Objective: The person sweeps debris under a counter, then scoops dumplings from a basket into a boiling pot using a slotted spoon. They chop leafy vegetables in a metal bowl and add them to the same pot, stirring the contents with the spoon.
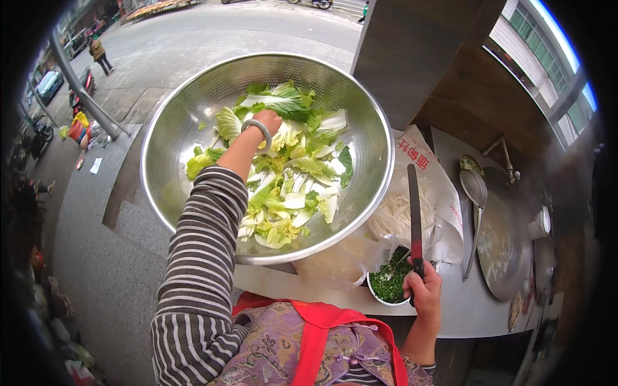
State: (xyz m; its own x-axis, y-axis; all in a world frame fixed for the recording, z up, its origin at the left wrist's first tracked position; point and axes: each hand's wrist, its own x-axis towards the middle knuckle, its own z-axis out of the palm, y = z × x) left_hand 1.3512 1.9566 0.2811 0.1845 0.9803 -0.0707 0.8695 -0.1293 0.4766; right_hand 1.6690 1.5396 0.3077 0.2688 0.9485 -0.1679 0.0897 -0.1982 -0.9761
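Note:
A large perforated stainless-steel colander [178, 125] holds cut cabbage leaves [309, 166], both green and pale. My left hand [268, 121], with a bangle at the wrist, reaches into it among the leaves. Its fingers are curled and partly hidden, so whether they grip a leaf does not show. My right hand [424, 289] is closed around the handle of a long knife [414, 207], whose blade points away from me. Just beside that hand is a white bowl of chopped green herbs [390, 282] with a spoon in it.
Pale noodles [403, 207] in a plastic bag lie right of the colander, by a printed white sack [446, 212]. Farther right are a metal strainer ladle [473, 186] and a large wok [502, 236]. A grey pillar [405, 53] rises behind; a person [99, 53] stands in the street.

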